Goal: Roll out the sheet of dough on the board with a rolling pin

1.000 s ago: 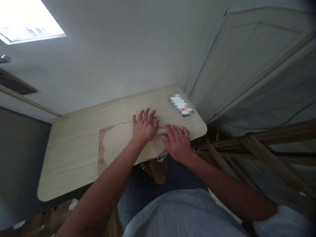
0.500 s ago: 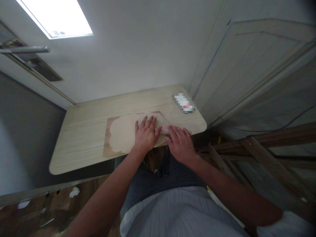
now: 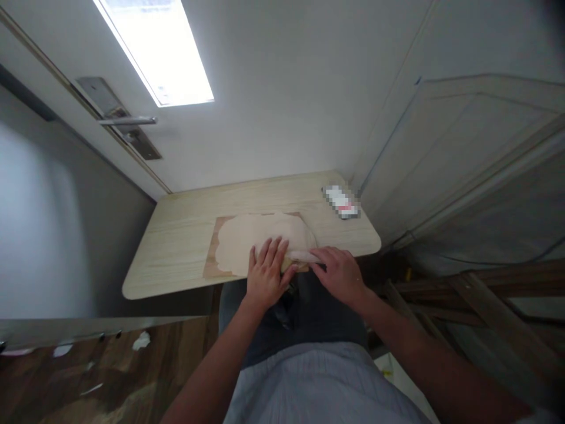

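A wide, thin sheet of pale dough (image 3: pixel 247 235) lies flat on a brown board (image 3: pixel 210 262), near the front edge of the table. A pale rolling pin (image 3: pixel 303 255) shows between my hands, low on the dough's right part. My left hand (image 3: pixel 268 274) rests palm down with its fingers stretched over the dough, beside the pin's left part. My right hand (image 3: pixel 339 272) is closed round the pin's right end, at the board's right edge. The ends of the pin are hidden by my hands.
The light wooden table (image 3: pixel 172 235) stands against a white door (image 3: pixel 273 118) with a metal handle (image 3: pixel 128 121). A blurred-out phone-like object (image 3: pixel 342 202) lies at the table's back right. Wooden bars (image 3: pixel 498 312) are to the right. Paper scraps (image 3: pixel 141 340) lie on the floor.
My head view has shifted, so the table appears farther right and lower. Both hands have drawn back toward the table's front edge with the pin, baring more dough beyond them.
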A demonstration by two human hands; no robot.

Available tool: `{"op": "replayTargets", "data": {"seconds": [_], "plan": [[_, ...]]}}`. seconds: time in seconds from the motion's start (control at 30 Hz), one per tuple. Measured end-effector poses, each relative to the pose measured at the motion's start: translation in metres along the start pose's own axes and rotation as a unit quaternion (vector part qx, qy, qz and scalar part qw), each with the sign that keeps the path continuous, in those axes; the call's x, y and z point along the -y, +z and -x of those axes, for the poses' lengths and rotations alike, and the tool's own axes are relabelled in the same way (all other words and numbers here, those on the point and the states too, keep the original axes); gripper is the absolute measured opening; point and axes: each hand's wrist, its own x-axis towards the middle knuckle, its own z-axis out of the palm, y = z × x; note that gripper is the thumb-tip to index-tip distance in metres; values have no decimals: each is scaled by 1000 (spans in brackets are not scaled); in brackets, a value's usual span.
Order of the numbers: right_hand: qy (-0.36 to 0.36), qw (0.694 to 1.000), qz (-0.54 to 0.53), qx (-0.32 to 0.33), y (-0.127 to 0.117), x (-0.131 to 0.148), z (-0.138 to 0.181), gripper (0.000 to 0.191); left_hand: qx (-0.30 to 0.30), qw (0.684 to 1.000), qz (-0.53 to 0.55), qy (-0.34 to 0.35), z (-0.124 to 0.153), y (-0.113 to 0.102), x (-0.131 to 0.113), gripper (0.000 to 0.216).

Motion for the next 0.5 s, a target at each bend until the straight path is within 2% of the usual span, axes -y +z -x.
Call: {"op": "replayTargets", "data": {"seconds": [0.1, 0.27, 0.5], "plan": [[-2, 1000, -9, 7, -6, -10, -13, 27, -25, 999, -5, -24, -2, 1, 10, 67], [36, 999, -26, -5, -3, -21, -32, 28, -59, 996, -12, -68, 3, 5, 26, 76], [50, 998, -40, -5, 2, -16, -49, 28, -56, 994, -20, -89, 8, 9, 27, 56]]}}
